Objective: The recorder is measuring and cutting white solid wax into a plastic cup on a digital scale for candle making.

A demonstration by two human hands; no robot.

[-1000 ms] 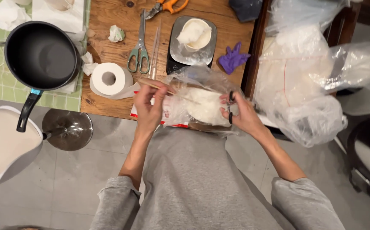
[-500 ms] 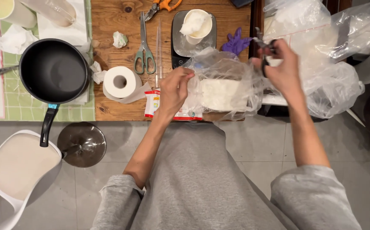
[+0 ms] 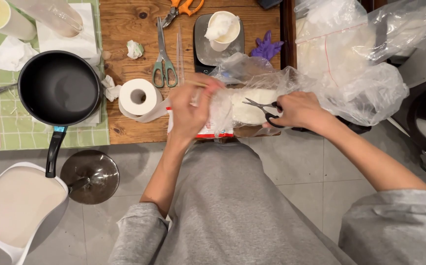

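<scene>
Both hands reach forward: left hand point(image 3: 193, 105) pinching the clear bag point(image 3: 242, 91), right hand point(image 3: 298, 110) gripping black scissors point(image 3: 262, 109).

Warm, even indoor light falls from above on the wooden surface point(image 3: 124, 29). Soft glare flashes off the clear plastic bags point(image 3: 365, 59) at its right edge. The left hand point(image 3: 193, 105) is motion-blurred; shadows are faint, the corners slightly stretched.

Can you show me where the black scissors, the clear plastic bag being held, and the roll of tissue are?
black scissors point(image 3: 261, 108), head view, on the open blades by the pivot.
clear plastic bag point(image 3: 252, 81), head view, on its crumpled upper side.
roll of tissue point(image 3: 138, 96), head view, on its white end face.
</scene>
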